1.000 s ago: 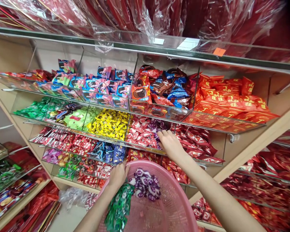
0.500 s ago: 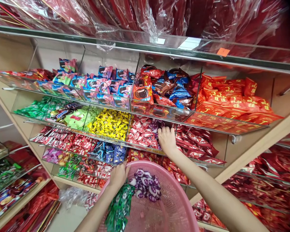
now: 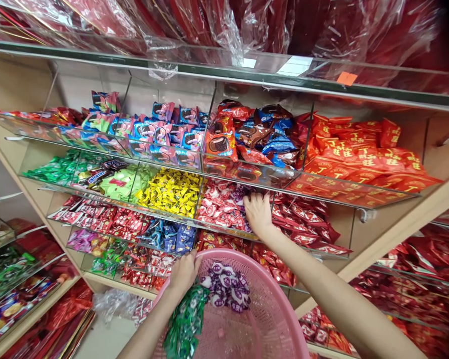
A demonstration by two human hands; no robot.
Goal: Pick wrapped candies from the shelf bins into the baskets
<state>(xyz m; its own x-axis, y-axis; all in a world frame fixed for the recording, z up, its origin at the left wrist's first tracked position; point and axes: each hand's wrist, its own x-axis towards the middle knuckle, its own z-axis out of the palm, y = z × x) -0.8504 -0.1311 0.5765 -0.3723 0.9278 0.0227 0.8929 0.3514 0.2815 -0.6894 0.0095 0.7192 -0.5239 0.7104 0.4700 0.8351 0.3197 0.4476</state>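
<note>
My left hand [image 3: 185,273] grips the rim of a pink plastic basket [image 3: 284,304], with its fingers folded over the far left edge. Inside the basket lie a heap of purple-and-white wrapped candies [image 3: 226,286] and a pile of green-wrapped candies [image 3: 185,324]. My right hand [image 3: 258,212] reaches past the basket into a shelf compartment, its fingers curled down among purple-wrapped candies [image 3: 244,192]; its fingertips are hidden. Red-and-white wrapped candies [image 3: 220,204] fill the left part of that compartment. Dark red packets [image 3: 303,219] lie just right of the hand, behind a clear divider.
Clear shelf fronts [image 3: 247,172] and dividers frame the compartments. The upper tier holds cookie packs [image 3: 219,144] and orange-red packets [image 3: 359,154]. Yellow-wrapped candies [image 3: 168,192] lie left of my right hand. A glass shelf edge [image 3: 224,75] runs above; a wooden post [image 3: 400,234] slants at right.
Hardly anything differs. My right hand remains in the same compartment with its fingers slightly shifted, and my left hand stays on the basket rim. The view has moved very slightly.
</note>
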